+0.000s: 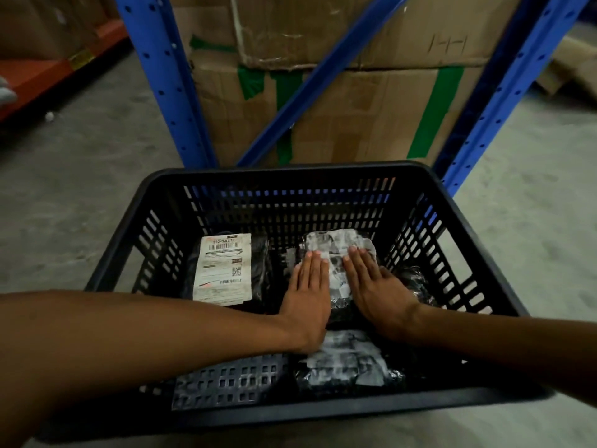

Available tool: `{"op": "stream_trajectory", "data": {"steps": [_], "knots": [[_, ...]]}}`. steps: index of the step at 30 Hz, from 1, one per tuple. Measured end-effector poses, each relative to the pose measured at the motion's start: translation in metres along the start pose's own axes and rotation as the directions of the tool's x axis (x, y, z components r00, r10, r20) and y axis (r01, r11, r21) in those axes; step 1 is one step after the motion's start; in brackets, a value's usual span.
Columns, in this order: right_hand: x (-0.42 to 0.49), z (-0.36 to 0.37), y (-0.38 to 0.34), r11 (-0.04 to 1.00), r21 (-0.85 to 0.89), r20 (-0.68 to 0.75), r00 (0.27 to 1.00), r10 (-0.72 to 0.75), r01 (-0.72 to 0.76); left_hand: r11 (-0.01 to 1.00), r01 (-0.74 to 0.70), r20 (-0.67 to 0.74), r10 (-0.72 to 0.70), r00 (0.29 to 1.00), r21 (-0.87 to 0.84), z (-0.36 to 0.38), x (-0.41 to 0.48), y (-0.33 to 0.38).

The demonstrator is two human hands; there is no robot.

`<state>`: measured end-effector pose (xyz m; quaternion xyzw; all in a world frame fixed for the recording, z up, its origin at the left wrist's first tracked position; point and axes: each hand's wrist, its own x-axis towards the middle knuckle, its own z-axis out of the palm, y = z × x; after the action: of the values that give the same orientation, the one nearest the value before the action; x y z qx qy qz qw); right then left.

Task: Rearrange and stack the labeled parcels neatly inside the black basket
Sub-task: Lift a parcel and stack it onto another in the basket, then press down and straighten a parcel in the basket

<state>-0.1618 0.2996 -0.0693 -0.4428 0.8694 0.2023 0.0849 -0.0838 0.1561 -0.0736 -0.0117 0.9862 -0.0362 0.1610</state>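
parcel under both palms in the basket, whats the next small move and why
Probably lift the left hand and right hand off the crumpled-label parcel and reach for the near parcel: both palms lie flat, it looks settled, and the near one lies apart, unstacked.

"BAL" partly legible atop left parcel's white label [223,270]

basket [452,202]: matt black plastic | parcels [416,282]: glossy black film, paper labels | boxes [371,118]: cardboard

I see three black parcels flat in the basket [478,240]: labeled one [226,270] far left, middle one [336,273], crumpled-label one [349,363] nearest.
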Motion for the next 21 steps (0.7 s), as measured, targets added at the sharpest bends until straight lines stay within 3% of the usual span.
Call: {"op": "stream_trajectory", "data": {"steps": [4, 6, 7, 9, 11, 13, 15, 16, 17, 18, 21], "knots": [[0.001, -0.025, 0.015, 0.996, 0.075, 0.073, 0.995, -0.061, 0.055, 0.994, -0.089, 0.078, 0.094, 0.993, -0.063, -0.026, 0.002, -0.014], [-0.003, -0.059, 0.038, 0.951, 0.288, -0.026, 0.994, -0.108, 0.111, 0.972, -0.113, 0.017, 0.119, 0.993, -0.207, -0.056, 0.002, -0.039], [-0.008, -0.080, 0.050, 0.885, 0.448, -0.115, 0.990, -0.086, 0.128, 0.925, -0.113, -0.061, 0.097, 0.993, -0.363, -0.077, -0.001, -0.054], [-0.018, -0.122, 0.068, 0.645, 0.752, -0.194, 0.981, 0.022, 0.134, 0.734, -0.101, -0.162, -0.013, 0.987, -0.672, -0.118, -0.009, -0.082], [-0.019, -0.151, 0.071, 0.294, 0.946, -0.186, 0.971, 0.149, 0.136, 0.471, -0.074, -0.161, -0.148, 0.976, -0.879, -0.153, -0.020, -0.104], [-0.008, -0.163, 0.064, -0.096, 0.994, -0.025, 0.971, 0.240, 0.049, 0.145, 0.016, -0.023, -0.258, 0.966, -0.989, -0.165, -0.030, -0.119], [0.009, -0.161, 0.048, -0.396, 0.912, 0.207, 0.954, 0.217, -0.108, -0.026, 0.180, 0.180, -0.302, 0.936, -0.983, -0.152, -0.037, -0.132], [0.018, -0.158, 0.036, -0.470, 0.863, 0.295, 0.941, 0.167, -0.187, -0.073, 0.277, 0.286, -0.299, 0.910, -0.958, -0.138, -0.040, -0.137], [0.024, -0.155, 0.021, -0.504, 0.828, 0.344, 0.932, 0.112, -0.245, -0.114, 0.366, 0.384, -0.279, 0.880, -0.923, -0.121, -0.044, -0.141], [0.032, -0.147, 0.006, -0.473, 0.836, 0.363, 0.926, 0.100, -0.276, -0.146, 0.440, 0.463, -0.250, 0.850, -0.886, -0.103, -0.050, -0.144], [0.046, -0.133, -0.045, -0.360, 0.885, 0.383, 0.901, 0.201, -0.296, -0.079, 0.550, 0.552, -0.223, 0.803, -0.832, -0.064, -0.070, -0.148]]}}
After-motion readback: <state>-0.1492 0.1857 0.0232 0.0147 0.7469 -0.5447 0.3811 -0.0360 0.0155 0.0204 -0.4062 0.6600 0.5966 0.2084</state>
